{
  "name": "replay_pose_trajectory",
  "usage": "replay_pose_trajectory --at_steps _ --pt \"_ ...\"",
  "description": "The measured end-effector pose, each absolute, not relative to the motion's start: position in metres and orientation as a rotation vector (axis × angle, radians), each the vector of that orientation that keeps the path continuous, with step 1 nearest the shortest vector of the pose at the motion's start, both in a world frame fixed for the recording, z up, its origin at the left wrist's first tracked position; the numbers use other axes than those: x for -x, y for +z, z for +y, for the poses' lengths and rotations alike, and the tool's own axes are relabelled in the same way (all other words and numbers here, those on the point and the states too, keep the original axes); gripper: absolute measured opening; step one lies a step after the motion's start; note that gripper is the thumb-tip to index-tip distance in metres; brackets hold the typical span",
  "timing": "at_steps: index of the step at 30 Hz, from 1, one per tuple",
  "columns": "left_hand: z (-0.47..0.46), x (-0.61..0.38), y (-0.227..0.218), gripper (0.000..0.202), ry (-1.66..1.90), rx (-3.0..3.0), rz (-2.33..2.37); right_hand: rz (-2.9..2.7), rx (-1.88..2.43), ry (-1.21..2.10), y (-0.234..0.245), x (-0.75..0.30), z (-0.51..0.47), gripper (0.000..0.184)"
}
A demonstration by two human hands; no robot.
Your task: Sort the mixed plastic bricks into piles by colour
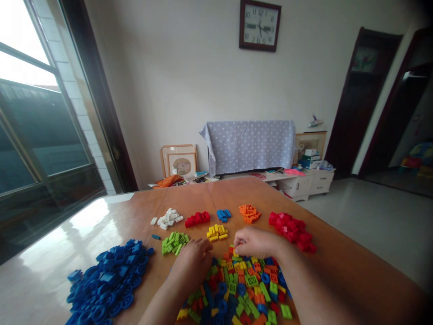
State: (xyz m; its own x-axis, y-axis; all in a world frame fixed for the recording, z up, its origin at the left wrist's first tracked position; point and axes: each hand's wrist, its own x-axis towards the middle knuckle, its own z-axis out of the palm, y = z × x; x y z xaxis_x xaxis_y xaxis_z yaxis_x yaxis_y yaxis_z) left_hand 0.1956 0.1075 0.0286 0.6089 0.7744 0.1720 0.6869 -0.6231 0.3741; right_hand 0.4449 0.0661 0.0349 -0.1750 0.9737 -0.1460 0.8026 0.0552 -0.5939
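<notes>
A mixed pile of toy building bricks [252, 280] in several colours lies on the table right in front of me. My left hand [199, 258] is over the pile's left edge, beside the lime-green bricks [174, 243]. Its fingers are curled, and whatever may be between them is hidden. At the far edge of the pile is my right hand [253, 242], thumb and fingers pinched together. A yellow brick [236, 254] shows right at those fingertips; whether it is gripped or just touched, I cannot tell. Yellow bricks [217, 232] form a small group beyond both hands.
Sorted groups stand around: blue pieces [110, 280] at left, white bricks [169, 218], red bricks [197, 219], small blue bricks [223, 215], orange bricks [249, 214], and red pieces [292, 230] at right. A lone dark-blue brick [156, 237] lies on the wooden table [233, 189].
</notes>
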Motion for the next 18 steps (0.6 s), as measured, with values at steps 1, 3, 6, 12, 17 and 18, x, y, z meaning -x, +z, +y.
replay_pose_trajectory --at_steps 1,3,6,12,17,18 --pt "0.1072 -0.1957 0.0292 0.018 0.458 -2.566 1.197 -2.031 1.789 0.82 0.0316 -0.4459 0.0679 0.026" --pt "0.1069 -0.196 0.0299 0.018 0.449 -2.568 1.203 -2.008 1.785 0.814 0.0267 -0.4478 0.0709 0.026" --pt "0.107 -0.1963 0.03 0.018 0.444 -2.566 1.202 -1.973 1.777 0.797 0.0253 -0.4492 0.0731 0.025" --pt "0.1069 -0.1958 0.0296 0.02 0.432 -2.54 1.209 -1.888 1.807 0.757 0.029 -0.4473 0.0714 0.026" --pt "0.1064 -0.1955 0.0288 0.019 0.477 -2.54 1.19 -1.914 1.841 0.807 0.029 -0.4457 0.0706 0.033" --pt "0.1064 -0.1955 0.0288 0.019 0.476 -2.539 1.192 -1.929 1.849 0.805 0.029 -0.4454 0.0707 0.036"
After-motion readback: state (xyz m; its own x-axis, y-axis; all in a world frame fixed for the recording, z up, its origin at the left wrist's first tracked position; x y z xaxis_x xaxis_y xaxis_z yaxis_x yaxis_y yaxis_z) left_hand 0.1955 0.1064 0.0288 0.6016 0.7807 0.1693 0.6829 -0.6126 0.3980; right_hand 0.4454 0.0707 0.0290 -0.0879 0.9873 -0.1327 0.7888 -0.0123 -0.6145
